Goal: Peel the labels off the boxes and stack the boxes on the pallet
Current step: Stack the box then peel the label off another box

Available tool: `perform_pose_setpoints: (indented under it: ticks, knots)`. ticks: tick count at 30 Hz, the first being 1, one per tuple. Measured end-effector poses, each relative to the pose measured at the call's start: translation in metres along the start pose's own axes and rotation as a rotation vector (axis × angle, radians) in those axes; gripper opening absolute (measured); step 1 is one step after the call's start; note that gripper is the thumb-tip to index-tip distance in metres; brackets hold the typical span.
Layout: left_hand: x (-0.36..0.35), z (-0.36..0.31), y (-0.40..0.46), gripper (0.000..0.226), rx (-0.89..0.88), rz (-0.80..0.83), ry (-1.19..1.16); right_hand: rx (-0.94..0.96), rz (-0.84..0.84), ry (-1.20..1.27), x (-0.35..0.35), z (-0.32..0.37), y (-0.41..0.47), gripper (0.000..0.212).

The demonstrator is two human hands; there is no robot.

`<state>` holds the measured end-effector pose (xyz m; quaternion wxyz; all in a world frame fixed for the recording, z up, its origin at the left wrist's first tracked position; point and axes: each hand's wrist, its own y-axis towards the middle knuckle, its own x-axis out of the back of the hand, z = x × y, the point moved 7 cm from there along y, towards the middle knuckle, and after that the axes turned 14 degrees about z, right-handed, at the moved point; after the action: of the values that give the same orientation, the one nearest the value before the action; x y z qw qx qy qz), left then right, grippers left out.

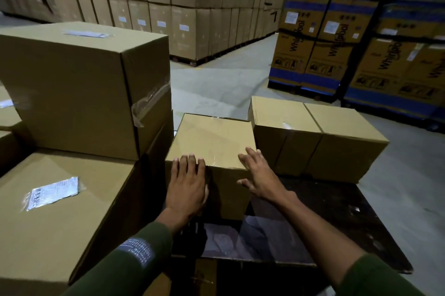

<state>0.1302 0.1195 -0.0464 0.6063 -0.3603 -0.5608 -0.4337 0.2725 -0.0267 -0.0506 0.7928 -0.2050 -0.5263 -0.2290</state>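
Note:
A small brown cardboard box (pixel 212 139) stands on the dark pallet (pixel 342 214) in the middle of the head view. My left hand (pixel 186 185) lies flat against its near face, fingertips over the top edge. My right hand (pixel 258 175) has its fingers spread at the box's near right corner, touching it. Neither hand grips anything. Two more small boxes (pixel 317 137) sit side by side on the pallet just right of it. At the left, a large box carries a white label (pixel 54 192) on its top, and a second large box (pixel 81 84) is stacked behind it.
Tall walls of stacked brown cartons (pixel 168 7) stand at the back. Blue and yellow appliance cartons (pixel 361 43) rise at the right. Grey concrete floor (pixel 216 86) runs between them. The pallet's near part shows dark boards and gaps.

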Motion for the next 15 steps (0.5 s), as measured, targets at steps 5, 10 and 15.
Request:
perform_pose_setpoints:
  ticks: [5,10,15]
  knots:
    - [0.006,-0.004,0.02,0.074,-0.066,0.022,-0.034,-0.02,0.003,-0.021,0.004,0.002,0.012,0.077]
    - [0.005,-0.006,0.059,0.084,-0.159,0.115,-0.01,-0.033,0.015,-0.054,0.009,-0.001,0.025,0.078]
    - [0.004,-0.001,0.1,0.095,-0.211,0.183,0.023,-0.002,0.063,-0.067,0.015,-0.017,0.045,0.08]
